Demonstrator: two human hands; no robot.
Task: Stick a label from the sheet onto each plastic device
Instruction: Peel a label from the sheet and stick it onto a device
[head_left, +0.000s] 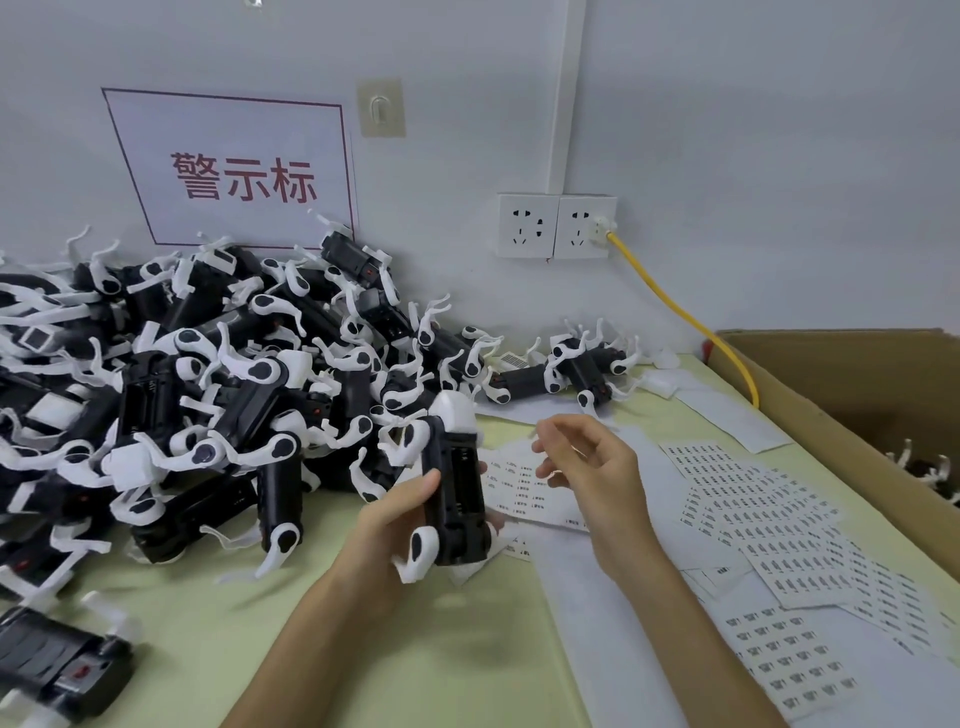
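My left hand (400, 512) grips a black plastic device (457, 499) with white legs and a white cap, held upright above the table. Just right of it, my right hand (587, 457) hovers with its fingers loosely curled and blurred; whether a label sits on a fingertip I cannot tell. A partly used label sheet (524, 493) lies under and behind both hands. More label sheets (769, 525) fan out to the right. A big pile of black-and-white devices (197, 374) fills the left side.
A cardboard box (841, 395) with a few devices inside stands at the right edge. A yellow cable (685, 317) runs from the wall socket (584, 226) toward the box. One device (62, 670) lies at the near left corner. A red-lettered sign hangs on the wall.
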